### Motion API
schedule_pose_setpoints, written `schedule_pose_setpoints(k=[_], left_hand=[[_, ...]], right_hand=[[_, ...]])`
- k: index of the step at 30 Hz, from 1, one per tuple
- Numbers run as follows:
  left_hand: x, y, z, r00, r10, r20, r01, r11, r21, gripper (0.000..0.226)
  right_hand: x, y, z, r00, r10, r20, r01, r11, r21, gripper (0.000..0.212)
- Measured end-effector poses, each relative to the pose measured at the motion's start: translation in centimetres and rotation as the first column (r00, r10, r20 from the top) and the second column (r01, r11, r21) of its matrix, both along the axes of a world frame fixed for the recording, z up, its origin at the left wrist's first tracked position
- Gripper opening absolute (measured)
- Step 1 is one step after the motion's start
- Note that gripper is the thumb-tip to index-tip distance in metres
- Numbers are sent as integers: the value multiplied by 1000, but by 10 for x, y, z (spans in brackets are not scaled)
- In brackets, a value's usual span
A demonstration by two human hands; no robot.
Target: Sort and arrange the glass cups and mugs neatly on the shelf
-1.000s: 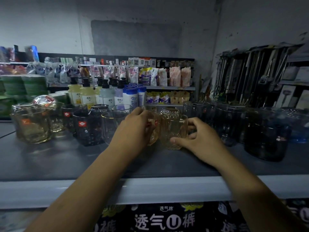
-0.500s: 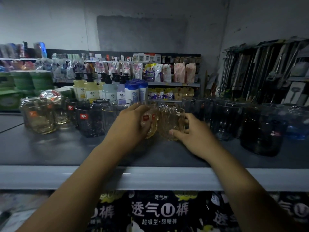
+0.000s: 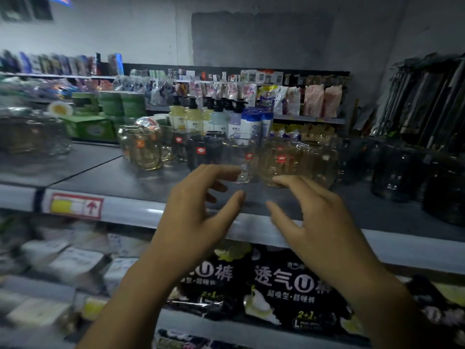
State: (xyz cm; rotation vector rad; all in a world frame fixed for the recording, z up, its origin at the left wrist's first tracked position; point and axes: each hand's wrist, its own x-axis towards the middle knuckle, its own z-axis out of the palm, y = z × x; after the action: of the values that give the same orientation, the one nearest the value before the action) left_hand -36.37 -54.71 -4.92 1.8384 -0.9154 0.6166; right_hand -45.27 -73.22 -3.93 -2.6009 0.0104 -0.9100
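Head view: The picture is dim and a bit blurry. A grey shelf [image 3: 141, 210] runs across the middle of the frame. Many glass cups and mugs stand in a row at its back.

The left hand [image 3: 198, 210] is in the lower middle, in front of the shelf edge. Its fingers are spread and a little bent, and it holds nothing. The right hand [image 3: 314, 217] is just to its right. It is loose and spread too, with nothing in it. The two hands are near each other but do not touch.

A clear cup [image 3: 240, 159] with a small red sticker stands right above the left hand's fingertips. I cannot tell if a finger touches it. Just to the right of it stand yellow mugs [image 3: 297, 162], packed close together, above the right hand's fingers. To the left of the clear cup are dark cups [image 3: 201, 152] with red stickers. Further left stand more yellow glasses [image 3: 146, 149]. On the right side of the frame is a bunch of dark glasses [image 3: 392, 172].

Behind the cups, in the upper middle, stand pump bottles [image 3: 193, 117]. Green boxes [image 3: 85, 127] sit at the left. A red and yellow label [image 3: 75, 206] is stuck on the shelf edge at the left. Under the shelf, at the bottom middle, lie black packs [image 3: 284, 285] with white writing.
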Motion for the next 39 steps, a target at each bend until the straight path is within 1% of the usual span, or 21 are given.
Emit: schedule_pose_setpoints(k=[3,6,9,13,19,24,28,33,37,39], left_hand=[[-3,62,-11,999,38,-22,-39,999,-33,28],[-1,136,-20,996,61,-58,-64,997,-44,28],[4,212,-21,993,111,-35,-112,994,-12,27],[14,306,-25,986,165,-22,-164,986,31,27],[48,428,-41,947,303,-109,-303,953,15,26],[97,495,-49,911,397,-112,-395,918,39,27],[154,534,-44,883,464,-76,-460,886,64,25],[233,572,-10,857,513,-37,-509,856,86,27],[291,595,7,849,528,8,-527,847,65,26],[319,606,7,856,517,22,-517,854,61,26]], right_hand=[[5,63,-13,998,67,-5,-67,998,16,44],[16,131,-23,993,114,18,-115,991,75,43],[32,202,-26,988,144,64,-150,982,111,37],[55,292,-27,974,202,100,-216,965,151,36],[102,401,-11,941,317,117,-333,930,157,36],[173,461,-13,912,397,108,-409,901,144,34],[244,498,-19,896,430,113,-443,886,136,36],[337,534,-4,881,461,106,-473,870,139,36],[397,560,8,879,447,164,-467,877,113,32],[420,571,10,886,433,166,-452,886,104,31]])
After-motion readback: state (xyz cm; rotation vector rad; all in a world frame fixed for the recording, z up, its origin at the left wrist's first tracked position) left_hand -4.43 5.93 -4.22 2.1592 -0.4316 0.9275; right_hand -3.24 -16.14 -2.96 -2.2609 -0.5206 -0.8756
